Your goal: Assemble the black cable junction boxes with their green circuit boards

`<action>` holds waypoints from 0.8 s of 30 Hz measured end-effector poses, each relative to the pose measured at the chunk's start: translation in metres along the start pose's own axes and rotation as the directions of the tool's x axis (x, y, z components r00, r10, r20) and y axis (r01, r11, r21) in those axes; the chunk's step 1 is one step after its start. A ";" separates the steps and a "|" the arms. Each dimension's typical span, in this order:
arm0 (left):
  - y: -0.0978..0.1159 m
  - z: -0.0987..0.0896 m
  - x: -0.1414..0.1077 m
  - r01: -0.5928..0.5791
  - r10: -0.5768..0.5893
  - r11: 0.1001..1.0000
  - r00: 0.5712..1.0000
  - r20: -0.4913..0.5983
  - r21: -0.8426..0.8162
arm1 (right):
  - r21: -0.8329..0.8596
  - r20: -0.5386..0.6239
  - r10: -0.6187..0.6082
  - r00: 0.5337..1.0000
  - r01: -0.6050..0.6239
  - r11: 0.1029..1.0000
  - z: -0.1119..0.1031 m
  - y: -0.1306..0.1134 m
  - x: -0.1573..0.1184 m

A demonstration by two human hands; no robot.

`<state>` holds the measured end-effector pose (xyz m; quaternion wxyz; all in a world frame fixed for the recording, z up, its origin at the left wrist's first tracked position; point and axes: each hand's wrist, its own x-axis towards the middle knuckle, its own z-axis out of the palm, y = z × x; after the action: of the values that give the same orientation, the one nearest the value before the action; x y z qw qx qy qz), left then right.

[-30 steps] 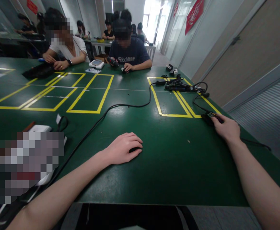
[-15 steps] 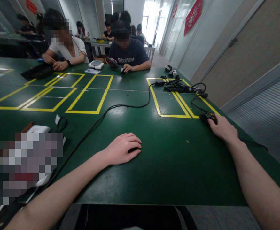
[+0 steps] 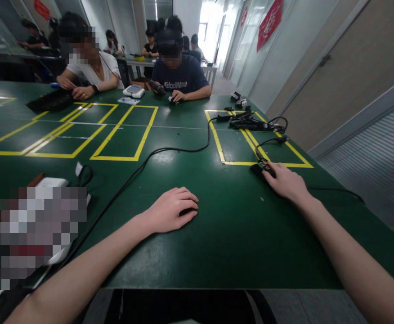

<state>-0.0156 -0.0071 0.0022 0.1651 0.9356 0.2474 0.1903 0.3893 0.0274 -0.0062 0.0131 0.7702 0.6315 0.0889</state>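
My left hand (image 3: 173,209) lies palm down on the green tabletop (image 3: 224,243), its fingers stretched forward and slightly curved, with nothing seen in it. At the right, my right hand (image 3: 287,182) grips a small dark device (image 3: 259,170) from its near side. A patch of circuit-like detail shows on top of the device; its exact kind I cannot make out, and my fingers cover part of it. From its far end a thin black cable (image 3: 261,143) curves up toward a black bundle of cables and parts (image 3: 247,121).
Yellow tape rectangles (image 3: 114,158) mark the table. A long black cable (image 3: 126,183) crosses it diagonally. Left of my arm lies a blurred pile (image 3: 38,225) beside a white case. Across the table sit two people (image 3: 180,74) (image 3: 89,67) handling tools and a black tray (image 3: 50,100).
My right hand has moved left with the dark device, which now sits by the front edge of the right tape rectangle. The cable trails after it. My left hand stays put.
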 end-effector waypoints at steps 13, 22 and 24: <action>0.005 -0.004 0.001 0.028 -0.031 0.999 0.989 -0.146 -0.025 | 0.321 -0.165 -0.802 0.574 0.800 0.507 -0.038 -0.147 -0.096; 0.001 -0.008 -0.001 0.046 -0.047 0.998 0.999 -0.019 -0.031 | 0.320 -0.138 -0.880 0.455 0.861 0.396 -0.045 -0.158 -0.102; 0.001 -0.007 -0.001 0.045 -0.045 0.999 0.999 -0.003 -0.031 | 0.333 -0.136 -0.875 0.464 0.854 0.400 -0.045 -0.157 -0.103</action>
<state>-0.0186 -0.0070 0.0089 0.1832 0.9268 0.2659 0.1918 0.2104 -0.0449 0.0049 -0.0632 0.3226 0.9419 -0.0697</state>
